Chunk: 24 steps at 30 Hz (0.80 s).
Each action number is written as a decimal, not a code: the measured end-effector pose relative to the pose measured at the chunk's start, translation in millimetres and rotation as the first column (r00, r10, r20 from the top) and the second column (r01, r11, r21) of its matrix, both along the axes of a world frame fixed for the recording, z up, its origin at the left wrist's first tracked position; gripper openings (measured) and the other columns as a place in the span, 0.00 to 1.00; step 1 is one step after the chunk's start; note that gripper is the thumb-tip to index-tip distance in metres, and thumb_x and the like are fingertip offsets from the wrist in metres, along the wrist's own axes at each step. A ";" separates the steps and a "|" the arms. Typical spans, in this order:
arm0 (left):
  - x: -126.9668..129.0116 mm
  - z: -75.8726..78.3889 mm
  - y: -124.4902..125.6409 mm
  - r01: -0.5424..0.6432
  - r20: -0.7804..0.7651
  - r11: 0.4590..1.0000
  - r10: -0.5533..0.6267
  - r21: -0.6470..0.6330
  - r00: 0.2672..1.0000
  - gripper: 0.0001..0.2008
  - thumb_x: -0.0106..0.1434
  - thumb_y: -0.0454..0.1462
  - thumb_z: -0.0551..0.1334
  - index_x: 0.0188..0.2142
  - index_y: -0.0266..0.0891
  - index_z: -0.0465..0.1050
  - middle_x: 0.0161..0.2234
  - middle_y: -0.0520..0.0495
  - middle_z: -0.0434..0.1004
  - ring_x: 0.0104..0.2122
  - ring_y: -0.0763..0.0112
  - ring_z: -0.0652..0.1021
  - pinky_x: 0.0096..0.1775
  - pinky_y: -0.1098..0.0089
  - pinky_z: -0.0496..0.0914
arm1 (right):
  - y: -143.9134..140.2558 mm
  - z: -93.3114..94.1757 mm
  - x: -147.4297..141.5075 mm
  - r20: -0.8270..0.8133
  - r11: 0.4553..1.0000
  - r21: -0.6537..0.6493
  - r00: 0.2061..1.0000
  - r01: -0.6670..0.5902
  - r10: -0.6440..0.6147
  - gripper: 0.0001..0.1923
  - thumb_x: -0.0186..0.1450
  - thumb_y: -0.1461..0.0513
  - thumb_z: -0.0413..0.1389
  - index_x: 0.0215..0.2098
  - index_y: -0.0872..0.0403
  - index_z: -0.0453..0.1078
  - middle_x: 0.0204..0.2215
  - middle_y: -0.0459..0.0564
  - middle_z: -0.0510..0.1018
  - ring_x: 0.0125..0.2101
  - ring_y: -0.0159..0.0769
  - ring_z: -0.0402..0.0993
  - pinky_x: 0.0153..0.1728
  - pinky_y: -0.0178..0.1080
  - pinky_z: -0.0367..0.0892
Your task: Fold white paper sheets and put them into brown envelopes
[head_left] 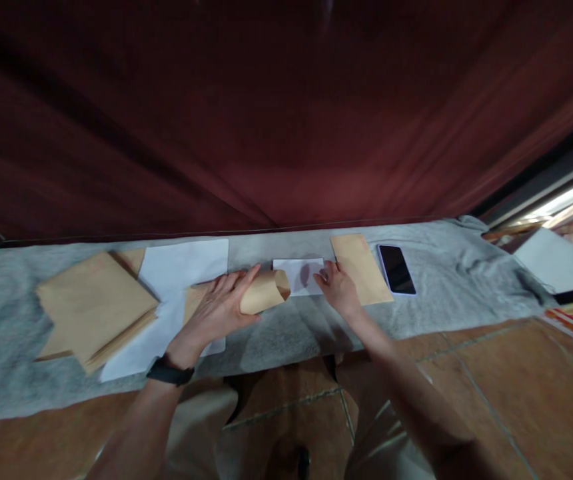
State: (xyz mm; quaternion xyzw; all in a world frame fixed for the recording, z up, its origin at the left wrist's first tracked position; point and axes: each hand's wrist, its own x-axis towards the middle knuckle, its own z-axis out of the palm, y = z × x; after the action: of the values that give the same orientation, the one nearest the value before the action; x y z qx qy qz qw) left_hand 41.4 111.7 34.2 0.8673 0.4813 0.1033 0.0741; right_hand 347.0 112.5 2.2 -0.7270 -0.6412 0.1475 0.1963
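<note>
My left hand [221, 303], with a black band on the wrist, is wrapped over a brown paper envelope [264, 292]. The envelope bulges, and its mouth gapes toward the right. Just right of that mouth lies a folded white sheet of paper [296, 275], flat on the grey cloth. My right hand [337, 288] is at the sheet's right edge with thumb and fingers apart; whether the fingertips touch the paper is hard to tell. Beside the right hand lies another brown envelope [366, 267], flat.
A stack of brown envelopes [96, 307] rests on the left, partly over large white sheets [186, 257]. A phone [396, 270] lies to the right. The grey cloth [441, 280] covers a narrow surface against a dark red curtain [286, 133]. Tiled floor [491, 380] shows in front.
</note>
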 end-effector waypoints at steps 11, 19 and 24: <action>-8.2 -0.9 2.3 -0.027 -0.002 0.999 0.027 0.018 1.000 0.54 0.57 0.48 0.71 0.75 0.48 0.41 0.59 0.39 0.69 0.57 0.46 0.72 0.57 0.52 0.67 | 9.8 -17.0 -13.6 0.143 0.996 -0.008 0.986 0.089 -0.087 0.21 0.65 0.53 0.64 0.49 0.56 0.66 0.45 0.64 0.78 0.50 0.51 0.75 0.51 0.45 0.69; -9.6 -4.1 2.7 -0.038 0.014 0.999 0.038 -0.017 0.999 0.55 0.56 0.47 0.71 0.74 0.46 0.41 0.60 0.37 0.68 0.59 0.45 0.70 0.60 0.48 0.64 | 19.7 -12.7 1.5 0.007 0.993 -0.109 0.999 0.042 -0.042 0.05 0.68 0.60 0.56 0.40 0.53 0.70 0.39 0.55 0.79 0.43 0.43 0.77 0.43 0.40 0.68; -8.9 -11.1 3.7 -0.058 -0.005 0.998 0.058 0.020 0.998 0.56 0.57 0.47 0.70 0.75 0.46 0.38 0.61 0.36 0.66 0.63 0.45 0.67 0.66 0.41 0.53 | 21.2 -7.9 21.1 -0.212 0.995 0.072 0.975 0.076 -0.059 0.04 0.65 0.61 0.53 0.32 0.50 0.67 0.29 0.49 0.76 0.34 0.41 0.74 0.37 0.38 0.67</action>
State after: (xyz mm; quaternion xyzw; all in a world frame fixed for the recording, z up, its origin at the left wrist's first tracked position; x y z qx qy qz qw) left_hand 32.6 115.5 23.1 0.8538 0.5056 0.1079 0.0611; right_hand 368.1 133.7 -5.8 -0.7203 -0.5973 0.1910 0.2965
